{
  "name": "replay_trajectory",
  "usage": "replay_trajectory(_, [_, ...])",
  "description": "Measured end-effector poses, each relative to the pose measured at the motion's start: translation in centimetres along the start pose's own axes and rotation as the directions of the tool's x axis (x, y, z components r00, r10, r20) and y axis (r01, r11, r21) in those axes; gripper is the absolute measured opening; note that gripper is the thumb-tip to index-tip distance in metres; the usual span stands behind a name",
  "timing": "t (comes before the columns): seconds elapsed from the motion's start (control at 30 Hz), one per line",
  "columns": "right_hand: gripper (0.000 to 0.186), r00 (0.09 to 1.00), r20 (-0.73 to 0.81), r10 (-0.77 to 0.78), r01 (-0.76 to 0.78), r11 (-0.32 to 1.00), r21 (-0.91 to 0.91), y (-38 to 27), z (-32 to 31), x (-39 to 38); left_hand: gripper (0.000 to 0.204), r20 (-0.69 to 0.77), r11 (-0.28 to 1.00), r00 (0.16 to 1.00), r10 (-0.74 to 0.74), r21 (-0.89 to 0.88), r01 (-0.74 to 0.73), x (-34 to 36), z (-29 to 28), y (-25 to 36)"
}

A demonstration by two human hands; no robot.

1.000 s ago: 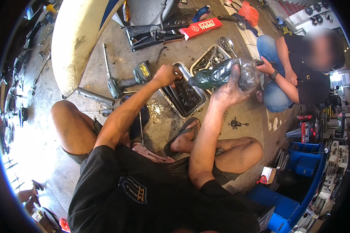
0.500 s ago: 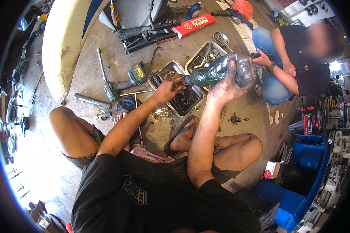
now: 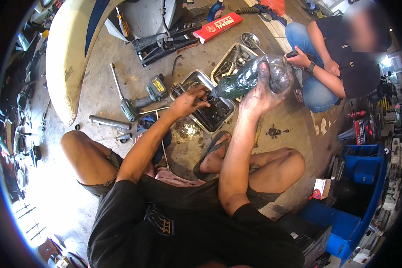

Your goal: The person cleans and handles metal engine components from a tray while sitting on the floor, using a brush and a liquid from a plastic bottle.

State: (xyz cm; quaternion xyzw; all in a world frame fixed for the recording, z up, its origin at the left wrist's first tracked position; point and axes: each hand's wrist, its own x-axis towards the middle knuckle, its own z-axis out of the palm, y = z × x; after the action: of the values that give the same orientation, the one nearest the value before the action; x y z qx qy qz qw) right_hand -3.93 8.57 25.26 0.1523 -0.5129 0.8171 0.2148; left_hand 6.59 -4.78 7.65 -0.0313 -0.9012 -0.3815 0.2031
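My right hand [image 3: 260, 99] grips a clear plastic bottle [image 3: 241, 79] around its body, the thumb along the upper side. Greenish toward its neck, the bottle lies almost level, with its mouth pointing left over a metal tray [image 3: 232, 112]. Dark, wet liquid and a coil spring [image 3: 203, 119] are in that tray. Close to the bottle's mouth, my left hand [image 3: 188, 103] has its fingertips pinched above the tray. A small ring-like shape shows at these fingertips, too small to name.
Behind stands a second tray [image 3: 215, 67] of metal parts. An impact wrench [image 3: 140, 100], a metal tube [image 3: 108, 121] and a T-handle wrench [image 3: 162, 145] lie leftward. A red box [image 3: 218, 27] is farther back. Another person [image 3: 326, 58] crouches at right, holding a dark object.
The whole view has shifted slightly. My left hand has drawn a little leftward from the bottle's mouth. The bottle stays in my right hand over the tray.
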Motion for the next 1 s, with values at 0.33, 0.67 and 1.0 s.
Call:
replay_trajectory(0.33, [0.061,0.999,0.003,0.041,-0.041,0.997,0.070,-0.1,0.4,-0.4,0.041,0.021,0.831,0.874,-0.485,-0.300,0.469,-0.9,0.5,0.7])
replay_trajectory(0.67, [0.060,0.999,0.040,0.037,-0.035,0.999,-0.036,1.6,0.2,-0.7,0.032,-0.010,0.847,0.849,-0.529,0.053,0.529,-0.8,0.9,-0.3])
replay_trajectory(1.0, [0.055,0.997,0.058,-0.042,0.046,0.996,-0.071,2.0,1.4,-0.4,0.053,-0.013,0.765,0.817,-0.576,-0.361,0.533,-2.5,1.8,-1.7])
